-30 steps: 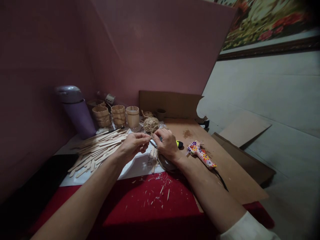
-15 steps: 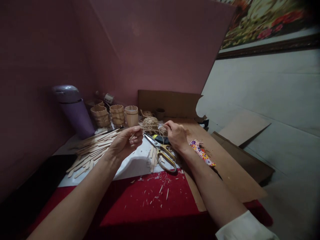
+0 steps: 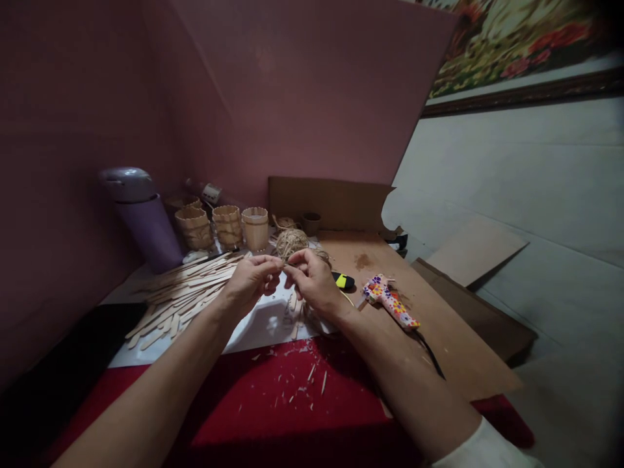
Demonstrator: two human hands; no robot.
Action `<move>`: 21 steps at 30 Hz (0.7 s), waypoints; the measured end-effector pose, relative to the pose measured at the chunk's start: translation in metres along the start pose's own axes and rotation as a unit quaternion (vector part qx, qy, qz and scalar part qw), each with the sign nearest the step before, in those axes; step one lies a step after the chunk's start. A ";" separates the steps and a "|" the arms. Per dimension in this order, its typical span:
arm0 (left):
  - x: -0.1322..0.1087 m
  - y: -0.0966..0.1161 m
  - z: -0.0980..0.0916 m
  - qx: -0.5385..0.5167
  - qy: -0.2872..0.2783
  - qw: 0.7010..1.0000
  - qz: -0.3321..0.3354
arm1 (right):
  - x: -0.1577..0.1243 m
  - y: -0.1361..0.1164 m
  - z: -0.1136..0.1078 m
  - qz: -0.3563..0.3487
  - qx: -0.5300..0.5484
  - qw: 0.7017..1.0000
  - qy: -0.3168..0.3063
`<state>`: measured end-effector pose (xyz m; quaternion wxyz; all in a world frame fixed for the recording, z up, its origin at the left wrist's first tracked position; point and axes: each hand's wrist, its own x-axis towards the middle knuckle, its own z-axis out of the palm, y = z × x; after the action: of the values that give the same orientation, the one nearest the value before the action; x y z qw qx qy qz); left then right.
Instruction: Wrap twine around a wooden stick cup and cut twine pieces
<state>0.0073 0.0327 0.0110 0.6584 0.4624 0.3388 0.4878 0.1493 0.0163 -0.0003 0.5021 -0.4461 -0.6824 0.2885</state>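
Note:
My left hand (image 3: pixel 257 278) is pinched closed at the middle of the table, its fingertips on a thin strand of twine. My right hand (image 3: pixel 314 279) meets it there, thumb and forefinger closed on the same twine. The strand itself is mostly hidden by the fingers. Just behind them lies a ball of jute twine (image 3: pixel 291 241). Under my right hand the scissors are nearly all covered, while a black and yellow cutter (image 3: pixel 344 280) pokes out beside it. A flower-patterned glue gun (image 3: pixel 392 301) rests on the cardboard to the right of my right wrist.
Many wooden craft sticks (image 3: pixel 185 289) lie piled on white paper at the left. Behind them stand a purple flask (image 3: pixel 146 224) and several stick-covered cups (image 3: pixel 227 225). Cardboard (image 3: pixel 458 351) covers the right side. Wood scraps litter the red cloth (image 3: pixel 273 403).
My right hand has moved left and slightly down to meet my left hand, covering the scissors. More of the glue gun and cutter now shows. My left hand has shifted slightly.

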 end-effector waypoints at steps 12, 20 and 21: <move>0.004 -0.006 -0.002 0.112 0.020 0.993 0.035 | 0.001 -0.002 -0.017 -0.114 -0.308 0.938 0.111; 0.000 -0.007 0.005 0.220 0.094 0.960 0.150 | -0.007 -0.013 -0.003 -0.140 -0.209 0.963 0.093; -0.001 -0.006 0.007 0.208 0.077 0.964 0.147 | -0.007 -0.013 -0.001 -0.090 -0.154 0.981 0.071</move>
<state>0.0149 0.0289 0.0073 0.4409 0.5947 0.4108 0.5322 0.1466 0.0048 0.0077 0.4989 -0.4739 -0.7186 0.1011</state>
